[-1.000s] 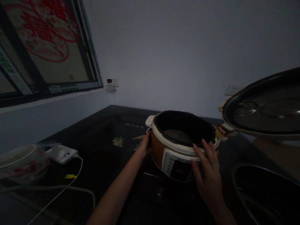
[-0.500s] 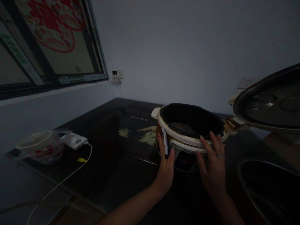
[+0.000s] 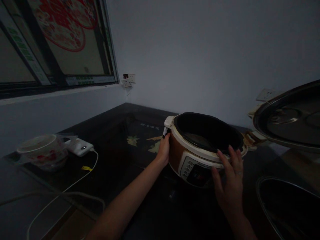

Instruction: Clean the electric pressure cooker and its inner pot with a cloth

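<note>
An electric pressure cooker (image 3: 178,155) with a brown body, cream rim and dark inner pot stands uncovered on the black counter. Its control panel (image 3: 197,173) faces me. My left hand (image 3: 163,150) reaches round the cooker's left side below the side handle (image 3: 169,121). In it is a small white folded cloth (image 3: 165,132) with a dark edge, partly hidden by the hand. My right hand (image 3: 231,183) holds the front right of the rim, thumb on the outer wall and fingertips over the top edge. The hinged lid (image 3: 287,128) is raised at the right.
A bowl in a plastic bag (image 3: 46,151) and a white device (image 3: 81,147) with a cable (image 3: 71,189) lie on the left of the counter (image 3: 117,123). A dark round vessel (image 3: 282,200) is near me at the right. Sockets (image 3: 128,79) hang by the window corner.
My left hand has slid with the cloth from the cooker's front left, beside the panel, round to its left side. My right hand stays on the rim. The view has shifted slightly.
</note>
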The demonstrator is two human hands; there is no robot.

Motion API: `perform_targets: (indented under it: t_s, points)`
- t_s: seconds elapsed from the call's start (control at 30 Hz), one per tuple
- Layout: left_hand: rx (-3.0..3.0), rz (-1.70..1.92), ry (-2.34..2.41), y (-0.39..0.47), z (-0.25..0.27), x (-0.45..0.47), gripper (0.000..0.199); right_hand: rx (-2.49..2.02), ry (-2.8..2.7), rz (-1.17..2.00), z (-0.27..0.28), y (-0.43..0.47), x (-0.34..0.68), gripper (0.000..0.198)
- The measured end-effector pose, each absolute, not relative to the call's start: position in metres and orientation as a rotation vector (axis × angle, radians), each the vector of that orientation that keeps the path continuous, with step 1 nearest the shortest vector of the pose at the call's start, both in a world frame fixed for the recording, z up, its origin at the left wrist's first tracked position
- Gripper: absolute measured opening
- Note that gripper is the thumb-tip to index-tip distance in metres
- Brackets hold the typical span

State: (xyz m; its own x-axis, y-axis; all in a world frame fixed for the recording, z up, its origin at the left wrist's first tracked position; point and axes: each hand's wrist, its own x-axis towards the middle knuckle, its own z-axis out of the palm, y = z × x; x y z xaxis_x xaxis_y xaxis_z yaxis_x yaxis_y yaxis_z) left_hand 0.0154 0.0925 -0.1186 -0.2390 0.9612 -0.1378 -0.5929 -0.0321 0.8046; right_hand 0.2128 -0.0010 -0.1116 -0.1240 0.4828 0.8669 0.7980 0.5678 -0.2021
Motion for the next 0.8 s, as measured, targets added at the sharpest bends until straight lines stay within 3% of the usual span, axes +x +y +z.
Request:
perform_targets:
  t_s: [0.17, 0.47, 0.8]
  points:
    - [0.614, 1.593, 0.879, 0.135, -0.130, 0.000, 0.018, -1.066, -1.782, -0.377, -0.114, -0.001, 0.215, 0.060]
    - [0.736, 1.346, 0.707, 0.204, -0.149, -0.004, 0.030, -1.058, -1.765, -0.423, -0.119, 0.006, 0.215, 0.059]
    - [0.693, 1.232, 0.789, 0.170, -0.179, -0.008, 0.034, -1.040, -1.768, -0.462, -0.122, 0.011, 0.219, 0.058]
